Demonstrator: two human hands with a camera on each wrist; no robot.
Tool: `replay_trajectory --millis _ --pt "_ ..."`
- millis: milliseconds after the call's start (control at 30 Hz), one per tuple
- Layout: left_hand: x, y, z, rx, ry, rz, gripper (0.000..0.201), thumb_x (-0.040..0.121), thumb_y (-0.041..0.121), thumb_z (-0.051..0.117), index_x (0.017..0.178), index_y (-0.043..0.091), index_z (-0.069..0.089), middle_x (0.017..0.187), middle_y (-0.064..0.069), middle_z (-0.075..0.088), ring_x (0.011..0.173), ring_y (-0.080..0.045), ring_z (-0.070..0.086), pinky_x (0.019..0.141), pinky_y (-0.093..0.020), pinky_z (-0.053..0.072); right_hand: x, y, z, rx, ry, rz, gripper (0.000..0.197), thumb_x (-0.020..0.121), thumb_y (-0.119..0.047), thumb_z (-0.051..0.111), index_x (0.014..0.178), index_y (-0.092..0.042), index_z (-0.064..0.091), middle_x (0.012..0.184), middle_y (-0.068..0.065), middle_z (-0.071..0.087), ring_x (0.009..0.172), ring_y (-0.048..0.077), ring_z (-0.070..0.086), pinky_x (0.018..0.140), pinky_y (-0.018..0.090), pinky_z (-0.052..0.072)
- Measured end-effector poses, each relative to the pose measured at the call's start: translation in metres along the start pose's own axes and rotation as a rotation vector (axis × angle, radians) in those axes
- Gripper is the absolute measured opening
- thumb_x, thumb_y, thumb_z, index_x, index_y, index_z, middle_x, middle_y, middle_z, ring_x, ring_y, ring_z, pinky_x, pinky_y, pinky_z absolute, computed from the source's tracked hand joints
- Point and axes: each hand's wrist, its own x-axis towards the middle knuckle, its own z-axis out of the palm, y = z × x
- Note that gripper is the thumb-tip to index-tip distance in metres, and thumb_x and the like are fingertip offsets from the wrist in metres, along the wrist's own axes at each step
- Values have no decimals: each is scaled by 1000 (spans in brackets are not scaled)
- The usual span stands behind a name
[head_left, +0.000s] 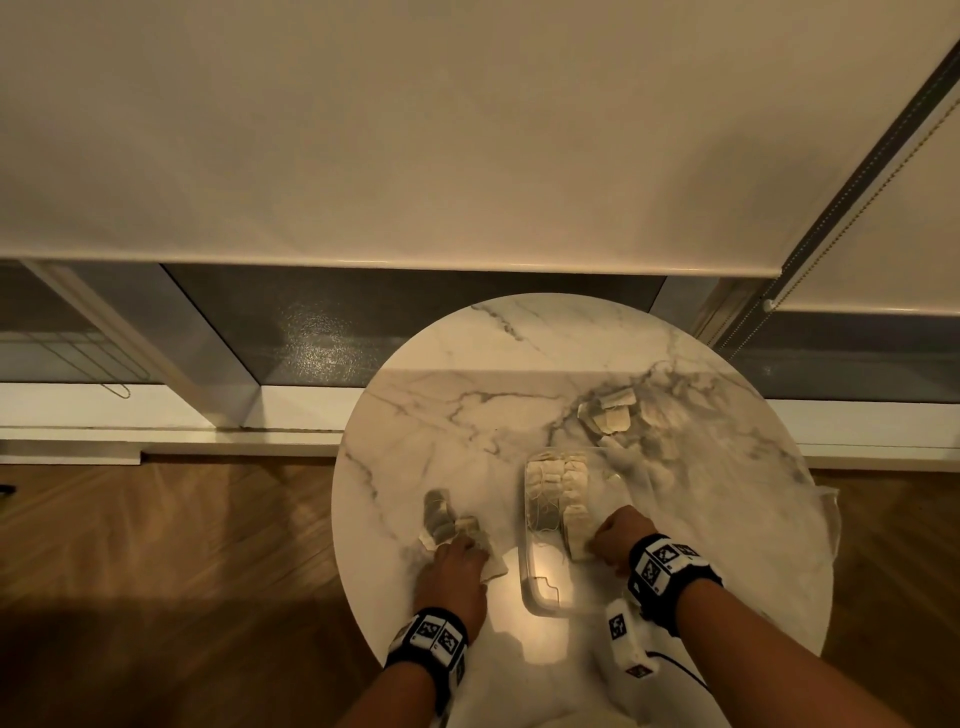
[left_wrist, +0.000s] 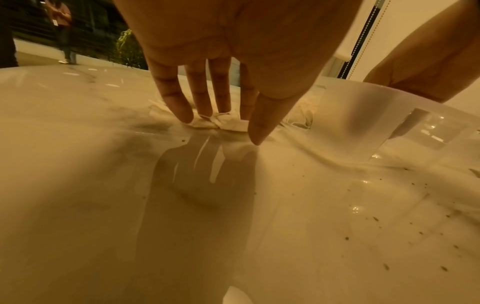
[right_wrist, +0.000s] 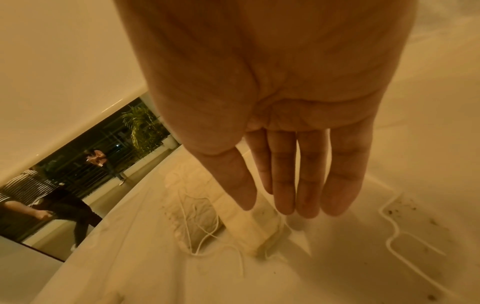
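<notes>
On the round marble table (head_left: 467, 415) stands a clear plastic container (head_left: 524, 582) holding rows of tea bags (head_left: 558, 483). My right hand (head_left: 595, 545) reaches into it, fingers straight, hovering just over the nearest tea bags (right_wrist: 200, 218), seen in the right wrist view (right_wrist: 275, 207). Left of the container lie a few loose tea bags (head_left: 439, 519). My left hand (head_left: 460, 545) rests on them; in the left wrist view (left_wrist: 221, 127) straight fingertips press one tea bag (left_wrist: 228, 123) and the thumb touches the table beside it. The container wall (left_wrist: 350, 123) is just to the right.
A loose pile of tea bags (head_left: 613, 413) lies at the table's far right. A clear plastic piece (head_left: 828, 514) hangs over the right edge. Dark tea crumbs (left_wrist: 389, 236) dot the tabletop. A window with roller blinds (head_left: 467, 130) is behind; wooden floor (head_left: 156, 545) lies to the left.
</notes>
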Motion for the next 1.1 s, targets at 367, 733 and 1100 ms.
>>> replay_trajectory --millis 367,733,1100 --pt "11 0 7 87 -35 -48 33 91 24 54 123 27 59 140 0 41 129 -23 41 95 -40 47 -10 -25 -1 -16 42 -40 49 73 -46 78 108 -14 66 98 4 69 87 20 66 62 23 48" --pt "11 2 10 143 -36 -67 26 96 28 45 113 24 65 137 -2 45 126 -24 43 95 -41 43 -7 -31 7 -92 90 -92 61 63 -62 67 110 -22 64 104 4 68 89 21 64 75 27 54" --pt "9 9 4 117 -14 -101 29 97 32 43 117 27 63 134 4 48 122 -20 46 96 -38 42 -4 -37 -2 -65 101 -142 35 72 -51 64 95 -25 62 94 0 65 80 18 59 67 25 49"
